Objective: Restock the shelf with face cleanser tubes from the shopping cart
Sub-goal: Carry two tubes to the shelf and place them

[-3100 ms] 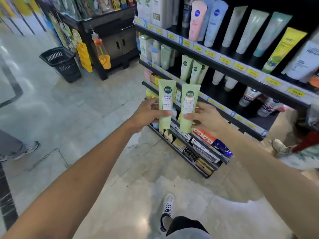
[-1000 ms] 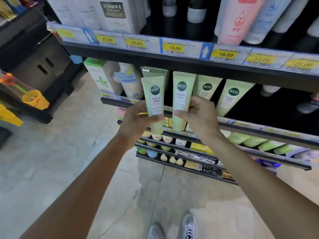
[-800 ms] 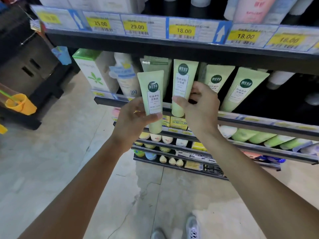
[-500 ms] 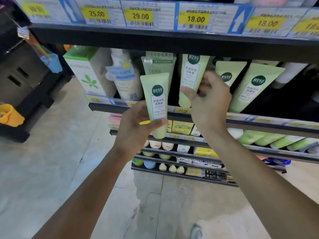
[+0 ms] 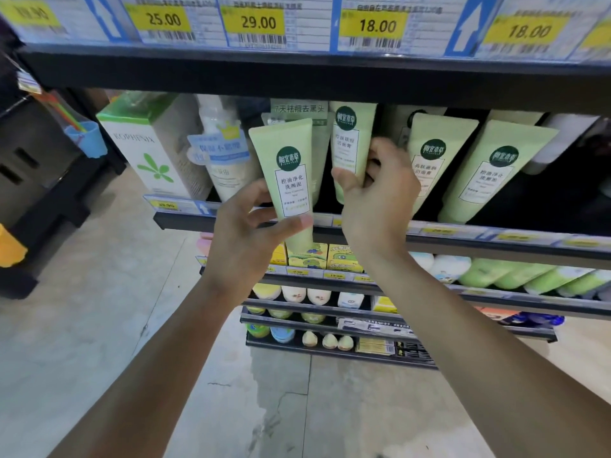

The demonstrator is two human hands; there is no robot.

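Observation:
My left hand (image 5: 246, 238) grips a pale green face cleanser tube (image 5: 288, 166) upright, just in front of the black shelf's front rail (image 5: 185, 222). My right hand (image 5: 380, 200) holds a second green tube (image 5: 350, 140) deeper inside the shelf, its top reaching up under the shelf above. Two more matching green tubes (image 5: 433, 160) (image 5: 492, 173) lean on the shelf to the right of my right hand. The shopping cart is out of view.
A white and green box (image 5: 148, 153) and a white bottle with a blue tag (image 5: 224, 160) stand at the shelf's left. The upper shelf edge (image 5: 297, 71) with yellow price tags overhangs. Lower shelves hold small bottles and boxes. A dark rack (image 5: 39, 180) stands left.
I have moved close to the shelf. My right hand has pushed its tube from in front of the rail back into the shelf; my left hand has lifted its tube toward the rail.

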